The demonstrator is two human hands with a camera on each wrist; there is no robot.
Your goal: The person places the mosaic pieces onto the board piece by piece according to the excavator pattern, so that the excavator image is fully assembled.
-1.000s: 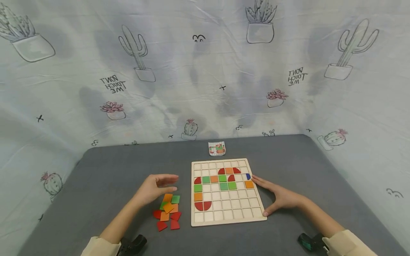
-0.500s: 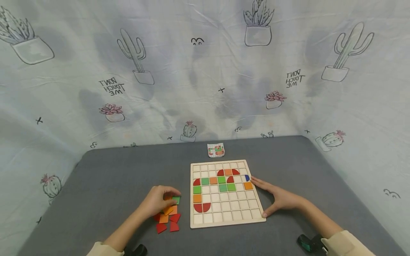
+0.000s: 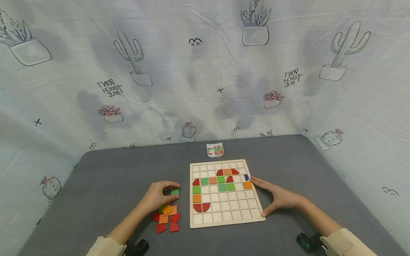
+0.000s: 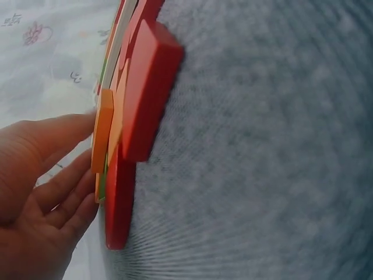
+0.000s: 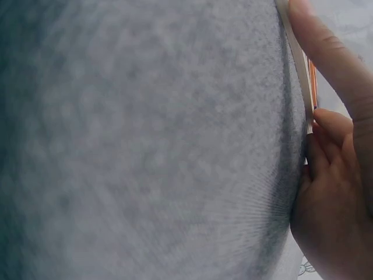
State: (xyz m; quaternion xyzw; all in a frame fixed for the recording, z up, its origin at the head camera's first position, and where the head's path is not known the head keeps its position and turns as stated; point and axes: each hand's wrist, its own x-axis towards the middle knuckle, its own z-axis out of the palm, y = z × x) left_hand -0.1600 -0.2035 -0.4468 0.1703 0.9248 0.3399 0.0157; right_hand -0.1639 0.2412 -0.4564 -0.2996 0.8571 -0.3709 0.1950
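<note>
My left hand [image 3: 157, 196] pinches a green square tile [image 3: 174, 192] between thumb and fingers, just beyond a small pile of loose tiles. In the left wrist view the tilted orange tile [image 4: 103, 129] and red pieces [image 4: 148, 93] of that pile stand in front of the fingertips, and the green tile is hidden. To the right lies a wooden grid board [image 3: 224, 224] with red, green and orange pieces set in its cells, plus a blue piece [image 3: 246, 177] at its right side. Along the board's right edge rests my right hand [image 3: 278, 197], thumb and fingers spread and touching the rim.
A small printed card [image 3: 215, 150] with a coloured grid pattern lies behind the board. The grey table [image 3: 128, 170] ends at a patterned cloth wall [image 3: 179, 89] at the back and sides. Loose red pieces [image 3: 174, 227] lie nearest the front.
My left hand came down onto the pile, took hold of the green square tile and shifted it slightly away from the other pieces. The right hand has stayed at the board's edge.
</note>
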